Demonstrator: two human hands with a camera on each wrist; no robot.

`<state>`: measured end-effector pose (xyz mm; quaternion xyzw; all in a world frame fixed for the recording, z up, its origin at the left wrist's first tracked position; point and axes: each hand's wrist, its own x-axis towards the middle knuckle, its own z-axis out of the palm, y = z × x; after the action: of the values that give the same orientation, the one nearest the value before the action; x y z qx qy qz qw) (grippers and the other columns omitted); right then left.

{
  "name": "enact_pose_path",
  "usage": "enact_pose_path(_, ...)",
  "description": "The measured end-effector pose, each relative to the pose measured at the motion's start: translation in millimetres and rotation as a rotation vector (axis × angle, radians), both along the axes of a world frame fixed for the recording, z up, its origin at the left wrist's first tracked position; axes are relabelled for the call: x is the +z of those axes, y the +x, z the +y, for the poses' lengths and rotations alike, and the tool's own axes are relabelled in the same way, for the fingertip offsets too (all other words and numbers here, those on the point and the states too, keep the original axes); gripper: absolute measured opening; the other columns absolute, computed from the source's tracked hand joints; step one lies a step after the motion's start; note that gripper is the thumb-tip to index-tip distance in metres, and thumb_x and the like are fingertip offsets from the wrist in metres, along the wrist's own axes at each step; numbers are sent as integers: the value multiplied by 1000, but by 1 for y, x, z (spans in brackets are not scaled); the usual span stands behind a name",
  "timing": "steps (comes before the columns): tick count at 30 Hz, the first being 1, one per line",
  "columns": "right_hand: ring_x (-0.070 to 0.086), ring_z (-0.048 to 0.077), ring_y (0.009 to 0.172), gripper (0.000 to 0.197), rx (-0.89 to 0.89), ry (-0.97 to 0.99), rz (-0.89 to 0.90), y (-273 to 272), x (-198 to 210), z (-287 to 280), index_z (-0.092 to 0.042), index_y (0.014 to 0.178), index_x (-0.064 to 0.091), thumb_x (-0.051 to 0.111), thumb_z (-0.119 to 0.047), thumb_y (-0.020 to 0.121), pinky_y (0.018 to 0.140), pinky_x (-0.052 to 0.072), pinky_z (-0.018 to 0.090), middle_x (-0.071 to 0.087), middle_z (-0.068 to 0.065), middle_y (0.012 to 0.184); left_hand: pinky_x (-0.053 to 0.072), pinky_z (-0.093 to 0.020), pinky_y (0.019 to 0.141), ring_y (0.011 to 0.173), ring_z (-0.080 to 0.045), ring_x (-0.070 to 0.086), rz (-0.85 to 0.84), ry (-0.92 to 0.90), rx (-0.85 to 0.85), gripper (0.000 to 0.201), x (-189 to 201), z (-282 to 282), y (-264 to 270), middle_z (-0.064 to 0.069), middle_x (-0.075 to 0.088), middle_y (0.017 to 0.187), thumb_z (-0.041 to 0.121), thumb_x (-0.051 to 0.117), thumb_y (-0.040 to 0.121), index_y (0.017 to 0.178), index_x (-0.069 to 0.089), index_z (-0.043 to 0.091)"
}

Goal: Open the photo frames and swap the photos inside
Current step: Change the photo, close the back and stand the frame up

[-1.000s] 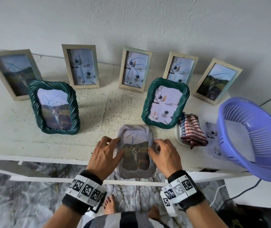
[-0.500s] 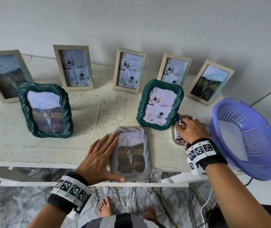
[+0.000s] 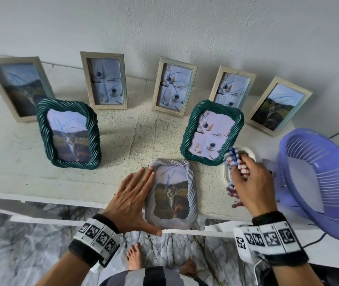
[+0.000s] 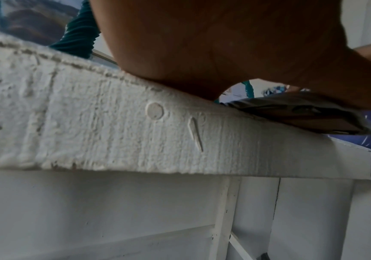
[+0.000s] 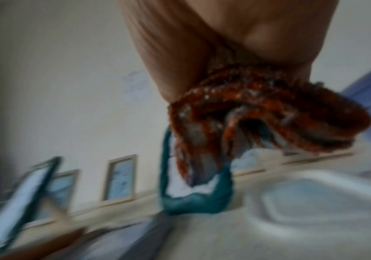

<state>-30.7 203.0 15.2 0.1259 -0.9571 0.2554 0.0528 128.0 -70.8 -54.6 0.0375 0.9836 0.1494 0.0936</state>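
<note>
A grey rope-edged photo frame [image 3: 192, 195] with a cat photo lies face up at the shelf's front edge, overhanging it slightly. My left hand [image 3: 132, 200] lies flat with straight fingers along the frame's left side, thumb under its near corner. My right hand [image 3: 251, 182] grips a red, white and blue striped cloth [image 3: 233, 159], lifted above a white dish [image 3: 227, 174]. In the blurred right wrist view the cloth [image 5: 258, 119] hangs bunched from my palm. Two green rope-edged frames [image 3: 69, 133] [image 3: 212, 132] stand behind.
Several pale wooden frames [image 3: 104, 79] lean against the wall at the back. A purple plastic basket [image 3: 319, 182] sits at the right, overhanging the white shelf [image 3: 20, 174]. My bare feet show on the marbled floor below.
My right hand left the grey frame, reached right to the dish and picked up the striped cloth. My left hand flattened against the frame's left side.
</note>
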Motion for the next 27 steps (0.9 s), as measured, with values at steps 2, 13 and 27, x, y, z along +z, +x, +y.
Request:
enact_pose_path(2,58,17,78,43,209,-11,-21,31,1,-26,-14,131,54,61,-29,91,70,52,30,63,4,97,8,-43,118,151,-26,1,0,0,6,151,-1,0,-1,-11,0,163,104,39,48,154,4,2)
enact_pose_path(13,53,24,94,9,598,320,-113,37,-34,-117,-7,94,61,61,-9,85,75,54,30,46,9,110,1,-39,120,151,-20,-8,25,37,21,150,-3,-3,-2,-5,-3,164,103,43,47,155,-1,8)
enact_pose_path(27,47,21,105,24,758,354,-160,47,-31,-107,-12,112,61,53,-12,89,83,53,32,44,4,128,6,-41,119,151,-22,-1,19,63,22,150,-4,-5,-2,-6,3,164,104,40,46,155,6,7)
